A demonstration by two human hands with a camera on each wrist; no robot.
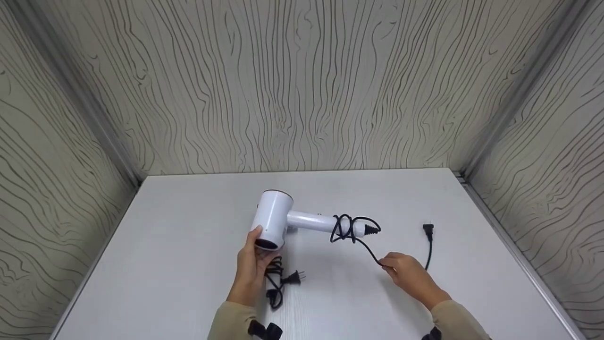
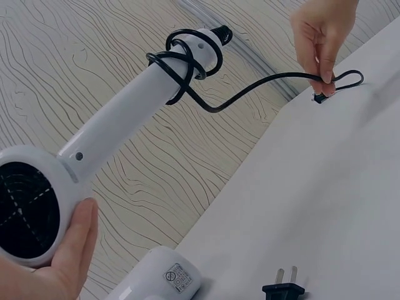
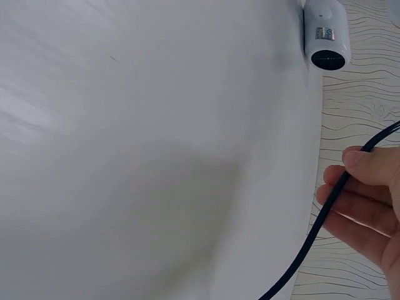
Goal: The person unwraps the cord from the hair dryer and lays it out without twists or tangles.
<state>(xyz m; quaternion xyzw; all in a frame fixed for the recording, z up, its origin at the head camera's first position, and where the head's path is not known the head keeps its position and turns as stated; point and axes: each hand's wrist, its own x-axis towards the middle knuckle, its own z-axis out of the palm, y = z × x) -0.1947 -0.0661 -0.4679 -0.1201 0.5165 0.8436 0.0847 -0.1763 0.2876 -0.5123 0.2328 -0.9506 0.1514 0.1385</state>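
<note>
Beige sleeves (image 1: 231, 321) foremost, a white hair dryer (image 1: 273, 217) is clasped above the table (image 1: 165, 236) in the left hand (image 1: 250, 267), its cord (image 3: 311, 236) pinched by the right hand (image 1: 411, 275); winding or unwinding is apparently in hand, steady tension being needed next

Booth-like place: wood-grain panels (image 1: 297, 94) on three sides, white tabletop (image 1: 165, 264).

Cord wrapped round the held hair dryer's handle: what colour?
Black; the cord shows best in the left wrist view.
</note>
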